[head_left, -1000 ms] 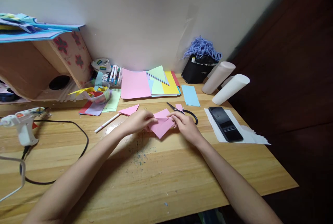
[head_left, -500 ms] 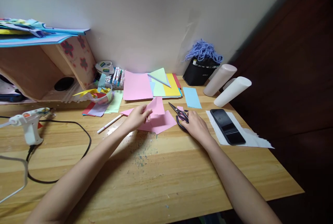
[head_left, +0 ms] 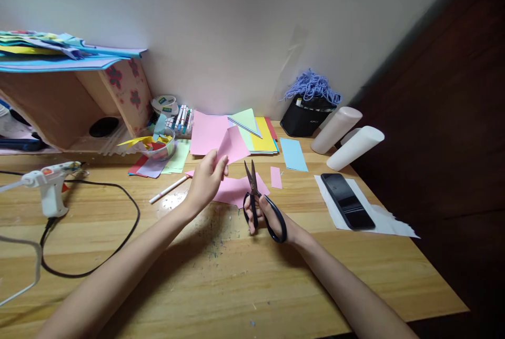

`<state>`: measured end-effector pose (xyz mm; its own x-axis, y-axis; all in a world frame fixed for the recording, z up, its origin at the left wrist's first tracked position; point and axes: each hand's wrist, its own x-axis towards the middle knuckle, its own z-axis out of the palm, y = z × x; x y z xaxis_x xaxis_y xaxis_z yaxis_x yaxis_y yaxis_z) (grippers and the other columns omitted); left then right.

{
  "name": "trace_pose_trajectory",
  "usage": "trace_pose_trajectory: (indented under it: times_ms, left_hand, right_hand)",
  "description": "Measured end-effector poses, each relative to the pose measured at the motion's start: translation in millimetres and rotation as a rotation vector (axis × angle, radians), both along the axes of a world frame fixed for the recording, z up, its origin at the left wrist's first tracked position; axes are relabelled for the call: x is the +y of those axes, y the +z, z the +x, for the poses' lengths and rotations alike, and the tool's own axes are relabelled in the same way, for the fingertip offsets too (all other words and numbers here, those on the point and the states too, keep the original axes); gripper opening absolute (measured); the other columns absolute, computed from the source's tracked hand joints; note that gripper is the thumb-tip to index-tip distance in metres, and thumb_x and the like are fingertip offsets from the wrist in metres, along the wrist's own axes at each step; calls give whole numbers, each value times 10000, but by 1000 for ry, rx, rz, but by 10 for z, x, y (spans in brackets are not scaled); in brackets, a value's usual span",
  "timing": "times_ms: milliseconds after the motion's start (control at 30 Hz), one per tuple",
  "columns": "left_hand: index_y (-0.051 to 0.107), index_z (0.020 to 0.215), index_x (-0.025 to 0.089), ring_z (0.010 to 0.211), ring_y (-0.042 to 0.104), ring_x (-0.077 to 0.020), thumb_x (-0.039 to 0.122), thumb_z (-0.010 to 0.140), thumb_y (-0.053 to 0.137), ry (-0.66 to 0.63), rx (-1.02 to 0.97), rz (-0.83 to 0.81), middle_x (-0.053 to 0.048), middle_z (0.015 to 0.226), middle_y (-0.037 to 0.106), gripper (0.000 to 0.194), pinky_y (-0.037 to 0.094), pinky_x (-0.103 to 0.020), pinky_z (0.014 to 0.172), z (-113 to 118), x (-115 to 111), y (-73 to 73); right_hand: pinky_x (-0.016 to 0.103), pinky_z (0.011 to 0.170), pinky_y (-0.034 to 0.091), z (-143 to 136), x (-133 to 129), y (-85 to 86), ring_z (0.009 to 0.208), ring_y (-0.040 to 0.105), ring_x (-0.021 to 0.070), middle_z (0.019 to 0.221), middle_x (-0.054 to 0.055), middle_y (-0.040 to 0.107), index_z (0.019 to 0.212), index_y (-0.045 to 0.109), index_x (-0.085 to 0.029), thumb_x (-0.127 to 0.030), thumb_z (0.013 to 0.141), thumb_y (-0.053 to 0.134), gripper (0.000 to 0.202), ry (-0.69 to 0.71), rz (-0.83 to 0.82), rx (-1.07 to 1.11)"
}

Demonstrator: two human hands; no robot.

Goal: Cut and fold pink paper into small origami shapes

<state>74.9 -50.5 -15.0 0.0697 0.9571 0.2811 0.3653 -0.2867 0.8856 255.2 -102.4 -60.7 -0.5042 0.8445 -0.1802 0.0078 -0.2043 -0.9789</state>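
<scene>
Pinched between the thumb and fingers of my left hand [head_left: 208,178] is a piece of pink paper [head_left: 233,145], raised above the table. My right hand [head_left: 276,221] grips black-handled scissors [head_left: 252,181], fingers at the handle loops. Their blades point away from me and stand slightly apart, just right of the raised paper and not touching it. Below both hands lies a larger pink sheet [head_left: 232,192], partly covered by the scissors. A small pink rectangle [head_left: 276,177] rests on the wood to the right of the blades.
Coloured paper sheets [head_left: 263,136] lie against the wall, with a blue piece [head_left: 293,154] beside them. A phone [head_left: 347,201] sits on white paper at right, near two white bottles [head_left: 355,148]. On the left are a glue gun [head_left: 53,186], its cord, and a white marker [head_left: 169,189].
My right hand has lifted the scissors off the table and brought them left, blades turned upward. My left hand has raised and tilted the pink paper. The small pink rectangle is now uncovered.
</scene>
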Motion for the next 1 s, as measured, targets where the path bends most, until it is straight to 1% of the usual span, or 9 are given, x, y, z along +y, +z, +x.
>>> trace_pose_trajectory:
  times_ms: [133, 233, 600, 867, 1000]
  left_hand:
    - [414, 720, 193, 559, 492, -108, 321, 889, 400, -97, 112, -25, 36, 593, 516, 213, 353, -220, 569, 52, -52, -35]
    - [429, 712, 188, 570, 504, -115, 327, 885, 404, -130, 168, -42, 27, 599, 538, 223, 358, -225, 579, 81, -73, -56]
    - [428, 708, 192, 559, 515, -124, 358, 880, 396, -150, 194, -81, 11, 604, 567, 242, 373, -233, 574, 96, -69, -84]
    - [434, 706, 188, 555, 510, -121, 332, 875, 405, -154, 180, -95, 15, 601, 563, 224, 370, -230, 575, 102, -71, -74]
    - [417, 690, 191, 558, 508, -123, 337, 873, 405, -150, 176, -96, 15, 602, 557, 234, 366, -228, 577, 105, -74, -80]
  right_hand:
    - [235, 498, 438, -15, -2, -6, 455, 519, 81, 633, -52, 423, 866, 464, -168, -739, 754, 314, 600, -22, -1, -20]
    - [227, 469, 426, -2, 16, -17, 440, 519, 87, 606, -55, 426, 861, 472, -167, -755, 742, 298, 625, -29, -21, -38]
    - [229, 450, 440, 7, 16, 10, 423, 519, 95, 559, -55, 442, 851, 482, -171, -772, 727, 283, 646, -15, -60, -61]
    - [228, 437, 442, 7, 16, -10, 415, 521, 95, 554, -58, 444, 852, 485, -169, -785, 707, 299, 659, -7, -90, -43]
    - [228, 441, 447, 1, 13, -2, 410, 515, 92, 547, -62, 436, 840, 479, -173, -771, 723, 300, 635, -17, -88, -32]
